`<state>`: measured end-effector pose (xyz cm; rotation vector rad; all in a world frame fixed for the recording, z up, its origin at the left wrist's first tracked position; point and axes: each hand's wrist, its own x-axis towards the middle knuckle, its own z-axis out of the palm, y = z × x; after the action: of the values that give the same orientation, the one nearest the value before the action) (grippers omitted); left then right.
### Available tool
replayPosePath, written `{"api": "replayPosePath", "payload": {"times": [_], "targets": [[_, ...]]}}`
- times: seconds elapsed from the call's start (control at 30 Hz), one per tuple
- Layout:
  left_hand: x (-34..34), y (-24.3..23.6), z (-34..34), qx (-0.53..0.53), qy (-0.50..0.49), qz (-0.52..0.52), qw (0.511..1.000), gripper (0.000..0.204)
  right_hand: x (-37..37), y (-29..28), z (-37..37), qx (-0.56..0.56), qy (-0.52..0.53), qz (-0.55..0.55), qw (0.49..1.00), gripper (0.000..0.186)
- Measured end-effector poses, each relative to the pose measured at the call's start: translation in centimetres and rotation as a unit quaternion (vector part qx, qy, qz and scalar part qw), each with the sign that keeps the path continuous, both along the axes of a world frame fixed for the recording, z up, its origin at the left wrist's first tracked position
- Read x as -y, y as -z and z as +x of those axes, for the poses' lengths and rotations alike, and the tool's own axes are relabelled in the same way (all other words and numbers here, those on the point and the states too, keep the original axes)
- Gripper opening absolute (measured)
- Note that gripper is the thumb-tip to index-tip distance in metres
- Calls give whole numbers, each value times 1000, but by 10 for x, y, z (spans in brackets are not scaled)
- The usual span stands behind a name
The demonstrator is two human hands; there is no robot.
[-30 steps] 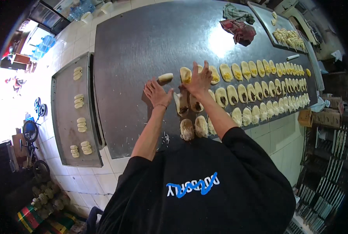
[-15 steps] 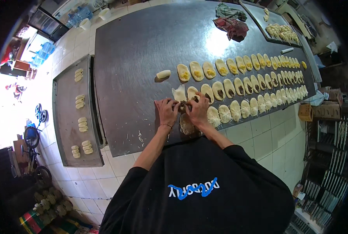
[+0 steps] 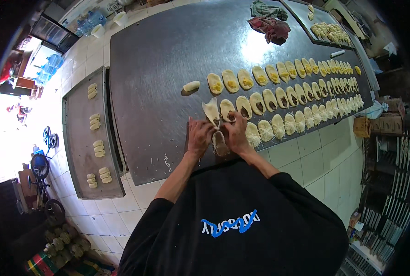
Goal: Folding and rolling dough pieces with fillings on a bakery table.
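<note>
My left hand (image 3: 200, 136) and my right hand (image 3: 237, 133) meet at the near end of a pale flattened dough piece (image 3: 210, 112). Their fingers are closed on its edge, with a little dark filling just visible there. Closest to my body, a brownish oval patch (image 3: 220, 144) shows on the metal table between my wrists. Just beyond my right hand lies a dough oval (image 3: 227, 108) with dark filling, the first of a row. A rolled dough piece (image 3: 191, 86) rests farther off to the left.
Three rows of dough ovals run rightward: yellow-topped (image 3: 259, 75), dark-filled (image 3: 257, 103) and pale-shredded (image 3: 277, 127). A tray (image 3: 78, 152) at left holds several dough rolls. Crumpled cloths (image 3: 271, 28) and another tray (image 3: 301, 20) sit at the far right of the metal table (image 3: 163, 60).
Both hands have drawn slightly toward my body. The dough piece between them looks longer, and less of its dark filling shows.
</note>
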<state>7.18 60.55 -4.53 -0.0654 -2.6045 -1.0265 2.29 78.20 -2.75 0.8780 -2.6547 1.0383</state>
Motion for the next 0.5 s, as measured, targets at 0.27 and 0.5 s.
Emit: {"api": "replayPosePath", "payload": {"times": [0.27, 0.5], "targets": [[8, -16, -31, 110, -69, -61, 990, 21, 14, -2, -51, 8, 81, 57, 995, 19], [27, -12, -44, 184, -164, -59, 967, 25, 17, -2, -64, 37, 109, 46, 992, 16]]}}
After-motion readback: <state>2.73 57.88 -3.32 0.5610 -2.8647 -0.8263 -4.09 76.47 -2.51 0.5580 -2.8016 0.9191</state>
